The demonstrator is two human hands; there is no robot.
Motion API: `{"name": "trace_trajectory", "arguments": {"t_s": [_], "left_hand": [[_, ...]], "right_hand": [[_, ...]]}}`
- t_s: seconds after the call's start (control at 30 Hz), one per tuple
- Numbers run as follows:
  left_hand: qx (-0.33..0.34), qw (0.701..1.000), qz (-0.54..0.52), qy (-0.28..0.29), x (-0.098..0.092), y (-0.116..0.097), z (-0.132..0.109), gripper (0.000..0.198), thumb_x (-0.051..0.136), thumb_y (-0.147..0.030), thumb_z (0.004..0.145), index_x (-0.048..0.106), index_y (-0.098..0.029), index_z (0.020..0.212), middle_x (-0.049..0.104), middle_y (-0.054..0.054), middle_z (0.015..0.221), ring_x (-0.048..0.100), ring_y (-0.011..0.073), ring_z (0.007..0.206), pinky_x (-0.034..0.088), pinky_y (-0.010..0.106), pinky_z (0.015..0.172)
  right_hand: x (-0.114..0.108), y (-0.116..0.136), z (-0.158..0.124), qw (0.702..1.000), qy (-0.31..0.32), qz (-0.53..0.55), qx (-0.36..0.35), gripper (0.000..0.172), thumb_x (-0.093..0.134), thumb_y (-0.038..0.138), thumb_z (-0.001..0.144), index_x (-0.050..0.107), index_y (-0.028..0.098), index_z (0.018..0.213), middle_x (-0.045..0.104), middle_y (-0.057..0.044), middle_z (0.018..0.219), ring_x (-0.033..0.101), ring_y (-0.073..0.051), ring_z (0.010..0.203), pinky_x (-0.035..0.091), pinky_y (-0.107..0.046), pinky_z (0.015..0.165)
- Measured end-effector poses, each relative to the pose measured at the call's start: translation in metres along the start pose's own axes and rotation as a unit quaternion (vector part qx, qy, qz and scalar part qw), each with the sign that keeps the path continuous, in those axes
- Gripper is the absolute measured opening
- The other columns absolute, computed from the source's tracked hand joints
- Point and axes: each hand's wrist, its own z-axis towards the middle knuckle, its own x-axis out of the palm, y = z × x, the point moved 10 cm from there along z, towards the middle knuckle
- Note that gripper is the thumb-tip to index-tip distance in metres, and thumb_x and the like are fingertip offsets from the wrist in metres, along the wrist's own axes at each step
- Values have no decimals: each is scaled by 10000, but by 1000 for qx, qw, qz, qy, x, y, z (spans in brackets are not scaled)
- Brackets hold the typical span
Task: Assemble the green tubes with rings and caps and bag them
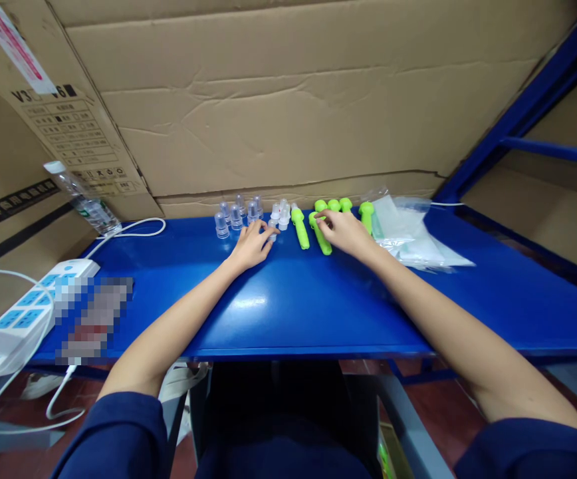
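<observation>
My left hand (253, 246) has its fingers curled around a small clear plastic piece with a white base (273, 227), gripped between fingertips and thumb. Beside it stand two similar white-based pieces (283, 216). To the left, several clear domed plastic caps (222, 227) stand upright. My right hand (346, 231) pinches the head of a bright green plastic handle (324, 243) that lies on the table. Between my hands lies another green handle with a clear tip (300, 229). Behind and beside my right hand are several more green handles (367, 214), partly hidden by it.
Clear plastic bags (413, 236) lie right of the green handles on the blue table (288, 313). At left are a power strip (34, 299), a blurred-out flat object (99, 319) with a white cable, and a plastic bottle (89, 206). Cardboard (293, 120) walls the back.
</observation>
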Motion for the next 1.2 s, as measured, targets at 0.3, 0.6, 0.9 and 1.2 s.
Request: {"name": "trace_trajectory", "arguments": {"t_s": [0.3, 0.6, 0.9, 1.2], "left_hand": [[-11, 1000, -15, 6, 0, 4, 0, 379, 470, -221, 972, 586, -230, 1333, 513, 142, 1394, 473, 313, 1337, 400, 506, 1075], [-9, 1000, -19, 0, -3, 8, 2, 317, 465, -232, 990, 620, -232, 1267, 587, 126, 1275, 577, 285, 1237, 431, 490, 1043], [-11, 1000, -2, 18, -1, 7, 3, 307, 490, -241, 992, 610, -244, 1275, 560, 134, 1283, 582, 293, 1241, 479, 454, 1021], [-31, 999, -5, 15, -9, 5, 1, 455, 529, -228, 968, 461, -223, 1418, 583, 138, 1296, 627, 292, 1142, 482, 466, 1019]], "right_hand": [[28, -6, -5, 996, 76, -32, 34, 588, 494, 387, 964, 425, 57, 1446, 710, -226, 1095, 678, -398, 1053, 526, -462, 846], [47, -10, -3, 992, 111, -39, 45, 625, 481, 437, 970, 388, 59, 1459, 708, -237, 1153, 693, -363, 1067, 521, -404, 853], [49, -12, -3, 992, 104, -36, 55, 592, 477, 435, 967, 445, 47, 1414, 708, -244, 1165, 696, -357, 1068, 528, -397, 856], [48, -14, -3, 991, 112, -21, 73, 622, 498, 427, 959, 429, 39, 1441, 685, -253, 1216, 674, -384, 1128, 527, -429, 885]]}}
